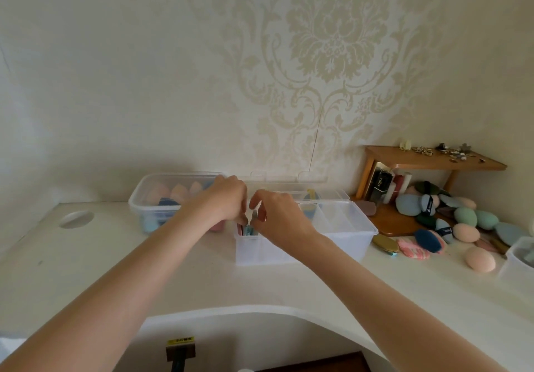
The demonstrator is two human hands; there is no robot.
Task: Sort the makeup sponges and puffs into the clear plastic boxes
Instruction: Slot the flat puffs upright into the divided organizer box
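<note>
Hands meet over the near-left compartment of the divided clear box, which sits mid-desk on the white desk. I see my left hand with fingers curled down into that compartment, pressing or gripping the flat puffs standing on edge there; pink and teal edges show, and I cannot tell exactly which one the fingertips hold. My right hand pinches a small grey puff between thumb and forefinger, just above the same compartment and touching or nearly touching the left fingertips. The other compartments of this box, to the right, look bare through the frosted walls.

Behind and left stands a second clear box holding egg-shaped sponges in peach and blue tones. A third clear box with a raised lid stands far behind the divided one; something yellow and blue shows in it.

Unsorted pile of sponges and puffs lies to the right: teal, grey-blue and peach eggs, dark blue and pink flat puffs. One peach sponge lies apart, nearer to me. A wooden shelf against the wall carries small trinkets on top and dark bottles underneath. Another clear tub is cut off at the right edge.
</note>
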